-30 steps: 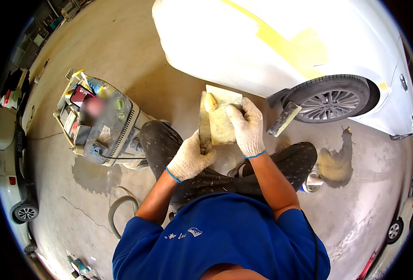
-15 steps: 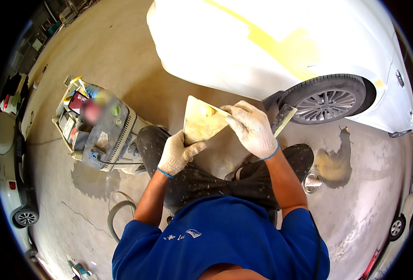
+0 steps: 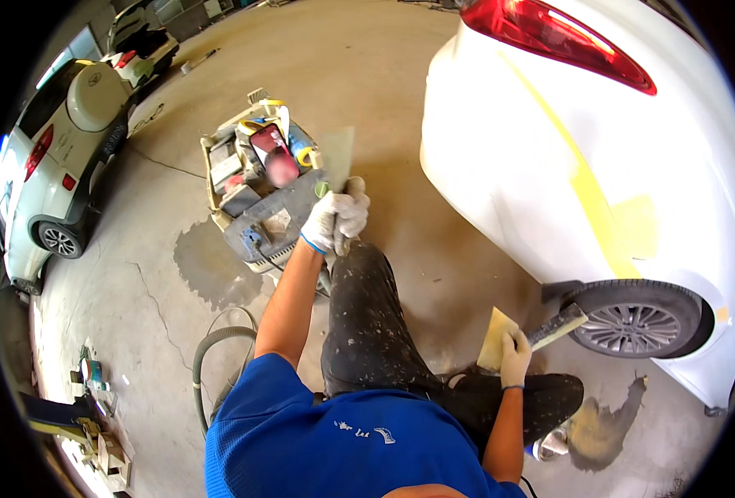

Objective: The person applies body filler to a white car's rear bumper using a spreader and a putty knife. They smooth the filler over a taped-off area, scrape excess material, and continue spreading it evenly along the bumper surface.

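My left hand (image 3: 336, 217), in a white knit glove, is closed around the lower end of a thin, pale, see-through flat spreader (image 3: 339, 156). The spreader sticks up in front of the grey machine's near right corner. My right hand (image 3: 514, 358), gloved too, is lower and to the right, above my bent leg. It grips a flat yellowish putty spreader (image 3: 494, 339). Just beyond that hand, toward the car wheel, is a long dark block with a light edge (image 3: 558, 326). Whether my hand touches the block, I cannot tell.
A white car (image 3: 517, 166) with yellow patches stands at the right, its wheel (image 3: 633, 328) near my right hand. A wheeled grey machine (image 3: 259, 220) carries a tray of tools and tape. A hose (image 3: 205, 357) curls at my left; a can (image 3: 550, 446) sits by my right leg.
My hands have moved apart: the left up and over toward the machine, the right down and rightward. Each now holds a separate spreader. The view has turned, bringing in more of the cars.
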Demonstrator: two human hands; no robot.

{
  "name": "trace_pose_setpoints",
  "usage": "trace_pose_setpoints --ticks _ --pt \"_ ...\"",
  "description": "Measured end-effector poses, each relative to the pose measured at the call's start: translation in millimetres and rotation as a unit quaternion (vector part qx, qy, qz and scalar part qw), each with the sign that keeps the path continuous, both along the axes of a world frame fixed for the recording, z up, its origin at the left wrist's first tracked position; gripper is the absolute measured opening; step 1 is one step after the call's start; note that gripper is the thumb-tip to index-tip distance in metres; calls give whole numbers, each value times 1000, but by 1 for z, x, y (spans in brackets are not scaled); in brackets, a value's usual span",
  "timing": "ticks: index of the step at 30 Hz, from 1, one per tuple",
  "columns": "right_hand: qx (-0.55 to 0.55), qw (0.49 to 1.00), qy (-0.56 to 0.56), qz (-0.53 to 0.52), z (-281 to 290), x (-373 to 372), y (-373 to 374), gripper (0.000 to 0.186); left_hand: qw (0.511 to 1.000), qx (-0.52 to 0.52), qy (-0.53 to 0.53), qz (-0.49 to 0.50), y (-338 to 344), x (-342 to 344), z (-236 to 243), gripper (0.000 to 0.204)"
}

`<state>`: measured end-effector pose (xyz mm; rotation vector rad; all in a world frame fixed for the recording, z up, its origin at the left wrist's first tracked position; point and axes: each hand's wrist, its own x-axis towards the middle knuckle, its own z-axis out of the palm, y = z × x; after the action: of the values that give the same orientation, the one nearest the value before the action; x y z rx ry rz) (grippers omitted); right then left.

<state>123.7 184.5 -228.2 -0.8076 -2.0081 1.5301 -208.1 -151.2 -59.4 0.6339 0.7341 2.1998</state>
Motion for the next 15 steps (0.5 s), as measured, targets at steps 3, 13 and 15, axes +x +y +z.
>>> trace_pose_setpoints --ticks 3,13,15 --pt "-43 996 15 -81 -46 8 14 26 998 56 28 11 -19 -18 6 23" --pt "-43 997 0 -68 -41 8 14 34 997 64 39 18 -29 -13 7 23" --pt "-41 997 1 -70 -44 7 15 33 997 58 43 25 -29 -13 10 22"
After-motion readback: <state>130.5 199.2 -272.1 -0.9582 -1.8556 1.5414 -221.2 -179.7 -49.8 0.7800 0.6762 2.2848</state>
